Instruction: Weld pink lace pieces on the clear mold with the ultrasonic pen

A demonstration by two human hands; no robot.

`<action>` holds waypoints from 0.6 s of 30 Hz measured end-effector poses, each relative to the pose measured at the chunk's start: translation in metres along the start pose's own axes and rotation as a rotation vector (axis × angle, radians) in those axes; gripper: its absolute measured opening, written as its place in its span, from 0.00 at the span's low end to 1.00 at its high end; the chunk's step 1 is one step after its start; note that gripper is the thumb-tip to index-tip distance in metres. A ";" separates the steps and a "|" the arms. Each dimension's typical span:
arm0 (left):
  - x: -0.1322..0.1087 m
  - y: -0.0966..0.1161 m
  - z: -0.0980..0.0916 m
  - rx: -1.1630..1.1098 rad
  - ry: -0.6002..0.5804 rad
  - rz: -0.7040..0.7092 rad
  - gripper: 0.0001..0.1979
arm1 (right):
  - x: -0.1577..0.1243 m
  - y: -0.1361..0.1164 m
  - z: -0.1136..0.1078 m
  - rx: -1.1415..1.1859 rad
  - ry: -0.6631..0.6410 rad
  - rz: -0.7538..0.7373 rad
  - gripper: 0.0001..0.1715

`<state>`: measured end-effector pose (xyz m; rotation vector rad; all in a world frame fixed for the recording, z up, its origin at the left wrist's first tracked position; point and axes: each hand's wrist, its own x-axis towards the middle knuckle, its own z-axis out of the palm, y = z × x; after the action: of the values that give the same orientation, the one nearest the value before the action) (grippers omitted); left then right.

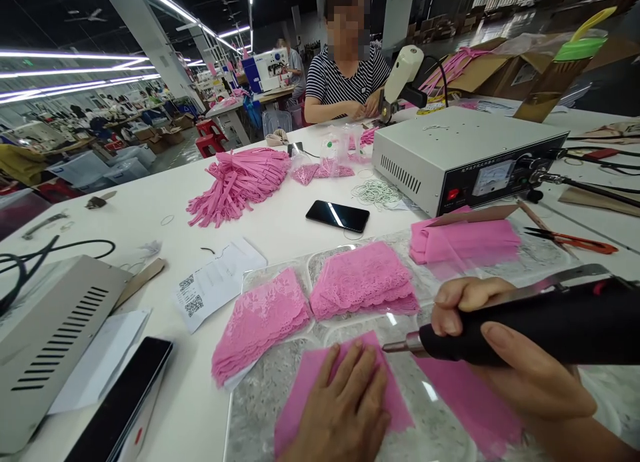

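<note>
My left hand [343,409] lies flat, fingers spread, on a pink fabric piece [300,395] on a mottled grey glass-covered work pad [260,402]. My right hand [500,355] is wrapped round a black hand-held tool [550,325] whose metal tip [397,347] points left, just above the fabric by my left fingertips. Two stacks of pink lace pieces [257,322] [363,279] lie beyond, and a pile of folded pink fabric [463,242] is at the right.
A white control box [450,152] with a meter stands behind. A phone [337,215], paper with QR codes [215,282], pink strips [235,182], orange scissors [575,239] and a grey box [50,329] lie on the white table. A person in a striped shirt [345,79] works opposite.
</note>
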<state>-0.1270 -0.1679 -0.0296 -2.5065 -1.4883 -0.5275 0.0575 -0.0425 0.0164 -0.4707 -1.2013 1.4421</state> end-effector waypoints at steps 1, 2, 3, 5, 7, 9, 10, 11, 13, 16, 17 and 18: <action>0.000 0.000 -0.001 -0.002 -0.003 0.000 0.17 | -0.001 -0.001 0.001 -0.009 0.002 0.008 0.07; 0.000 0.000 -0.001 -0.003 -0.002 0.001 0.17 | -0.002 -0.002 0.001 -0.017 -0.005 0.014 0.07; -0.001 0.000 -0.002 -0.005 0.005 0.003 0.17 | -0.002 -0.002 0.002 -0.024 -0.010 0.013 0.07; -0.001 0.000 -0.002 -0.011 0.021 0.008 0.16 | -0.002 -0.002 0.003 -0.033 -0.020 0.011 0.07; -0.001 0.000 -0.002 -0.021 0.035 0.009 0.16 | -0.003 -0.002 0.004 -0.041 -0.039 0.006 0.06; -0.001 0.000 -0.002 -0.027 0.044 0.005 0.16 | -0.003 -0.002 0.004 -0.042 -0.044 0.003 0.06; -0.001 0.000 -0.002 -0.026 0.046 0.004 0.15 | -0.003 -0.002 0.004 -0.041 -0.044 0.003 0.07; -0.001 0.001 -0.002 -0.021 0.049 0.004 0.15 | -0.003 -0.003 0.004 -0.040 -0.040 0.003 0.07; -0.001 0.001 -0.002 -0.010 0.044 0.010 0.15 | -0.002 -0.004 0.004 -0.048 -0.035 0.006 0.07; -0.001 0.001 -0.001 -0.007 0.021 0.012 0.15 | 0.000 -0.006 0.007 -0.082 -0.056 -0.011 0.07; -0.001 0.001 -0.001 -0.010 0.019 0.011 0.15 | 0.001 -0.006 0.008 -0.096 -0.070 -0.018 0.06; -0.001 0.001 -0.001 -0.014 0.019 0.010 0.15 | 0.002 -0.006 0.009 -0.107 -0.086 -0.024 0.06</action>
<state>-0.1271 -0.1695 -0.0288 -2.5103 -1.4700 -0.5607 0.0531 -0.0456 0.0259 -0.4698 -1.3537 1.3938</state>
